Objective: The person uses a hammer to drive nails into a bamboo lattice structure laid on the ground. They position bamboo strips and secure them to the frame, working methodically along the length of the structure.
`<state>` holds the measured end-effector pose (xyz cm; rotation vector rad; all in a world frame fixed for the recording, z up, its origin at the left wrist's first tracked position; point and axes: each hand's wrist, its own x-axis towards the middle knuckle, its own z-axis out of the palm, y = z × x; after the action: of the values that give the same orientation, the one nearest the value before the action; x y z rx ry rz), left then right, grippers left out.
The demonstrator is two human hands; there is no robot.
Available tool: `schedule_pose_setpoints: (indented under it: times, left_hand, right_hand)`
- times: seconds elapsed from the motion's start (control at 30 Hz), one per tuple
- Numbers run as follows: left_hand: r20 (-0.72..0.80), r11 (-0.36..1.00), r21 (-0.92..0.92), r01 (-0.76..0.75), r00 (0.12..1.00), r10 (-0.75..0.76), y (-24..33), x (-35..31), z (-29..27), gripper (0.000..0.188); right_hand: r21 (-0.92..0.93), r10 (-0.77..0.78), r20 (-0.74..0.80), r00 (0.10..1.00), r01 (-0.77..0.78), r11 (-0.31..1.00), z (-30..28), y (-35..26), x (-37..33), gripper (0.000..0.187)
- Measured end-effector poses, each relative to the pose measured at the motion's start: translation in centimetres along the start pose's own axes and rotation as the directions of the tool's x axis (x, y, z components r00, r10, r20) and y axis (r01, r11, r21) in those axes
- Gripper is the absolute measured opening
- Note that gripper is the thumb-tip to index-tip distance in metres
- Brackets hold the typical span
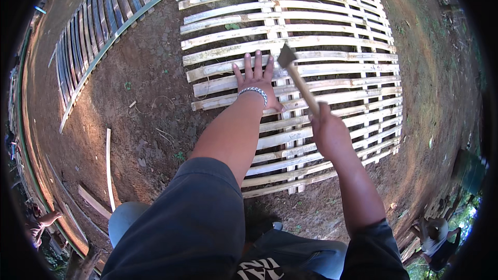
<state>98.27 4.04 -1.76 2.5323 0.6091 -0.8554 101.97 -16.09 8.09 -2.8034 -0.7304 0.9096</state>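
Note:
My left hand [255, 80], wearing a chain bracelet [253, 90], lies flat with its fingers spread on the pale slats of a bamboo panel [332, 41]. It holds nothing. My right hand [330, 134] is closed round the wooden handle of a small hatchet [303, 85]. The hatchet's dark, wedge-shaped metal head points away from me, just right of my left fingertips. I cannot tell whether the head touches the slats. Long slats run crosswise over pairs of lengthwise strips, with gaps between them.
A second, darker slatted panel [98, 31] lies on the bare ground at the far left. Loose strips, one pale [109, 168] and one wider [94, 202], lie nearer me. Other people [39, 225] show at the lower left and lower right [434, 241] rims.

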Motion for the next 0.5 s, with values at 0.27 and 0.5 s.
schedule_pose_setpoints:
  times: [0.27, 0.5]
  left_hand:
    - [0.008, 1.0, 0.005, -0.029, 1.0, 0.029, 0.2, 0.0, -0.5, 0.159]
    - [-0.017, 1.0, -0.002, -0.024, 1.0, 0.024, 0.5, 0.0, -0.2, 0.156]
  right_hand:
    - [-0.085, 0.014, 0.015, 1.0, -0.013, 0.996, 3.5, 3.4, -0.1, 0.034]
    - [0.302, 0.076, -0.368, 0.927, 0.042, 0.952, 4.5, 1.5, -0.5, 0.04]
